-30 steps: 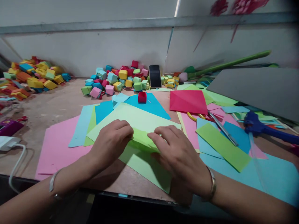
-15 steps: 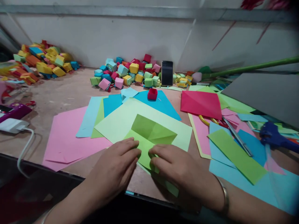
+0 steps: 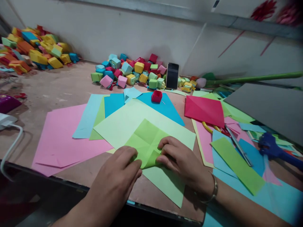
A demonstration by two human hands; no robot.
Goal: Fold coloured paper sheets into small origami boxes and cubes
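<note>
A bright green square of paper (image 3: 146, 138) with crossing crease lines lies over a larger pale green sheet (image 3: 118, 126). My left hand (image 3: 118, 176) pinches its near left edge, fingers curled. At the near right, my right hand (image 3: 176, 157) is closed on the same paper, where a small part of the edge is lifted and turned inward. The fingertips hide parts of the paper's near edge. Beyond it, a small open red paper box (image 3: 156, 96) stands on blue paper (image 3: 172, 108).
Pink sheets (image 3: 66, 135) spread left of the work. Folded paper cubes (image 3: 139, 67) are heaped along the wall beside a phone (image 3: 172, 75). At right lie a red paper (image 3: 204, 110), a metal pen-like tool (image 3: 239, 146), a green strip (image 3: 238, 164) and a blue glue gun (image 3: 276, 149).
The green paper was folded up along a middle crease; now it lies mostly flat, opened out. My right hand has shifted to its right edge, and the view has tilted a little.
</note>
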